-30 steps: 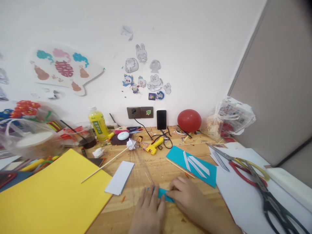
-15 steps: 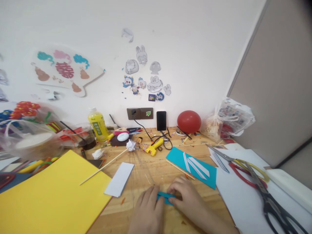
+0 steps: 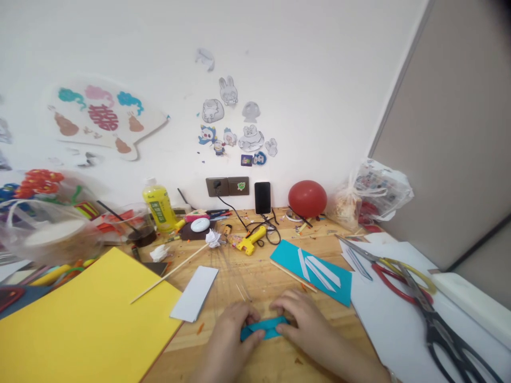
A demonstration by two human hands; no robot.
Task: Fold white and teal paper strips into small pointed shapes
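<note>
A small folded strip of blue paper (image 3: 266, 326) lies low over the wooden table at the bottom centre. My left hand (image 3: 235, 332) grips its left end between thumb and curled fingers. At the right end, the thumb and fingers of my right hand (image 3: 301, 319) close on the paper. A larger blue sheet (image 3: 287, 256) with thin white strips (image 3: 325, 271) on it lies beyond my right hand. White paper pieces (image 3: 195, 293) lie to the left, beside a big yellow sheet (image 3: 91, 314).
Scissors (image 3: 433, 319) rest on white sheets at the right. Toward the wall are a yellow glue gun (image 3: 250, 242), a phone (image 3: 262, 198), a red balloon (image 3: 307, 198), a yellow bottle (image 3: 159, 206) and a stick with a white paper flower (image 3: 213, 238).
My left hand has shifted left and turned, its fingers now curled at the paper's end. More of the blue strip shows between my hands. The view has moved slightly.
</note>
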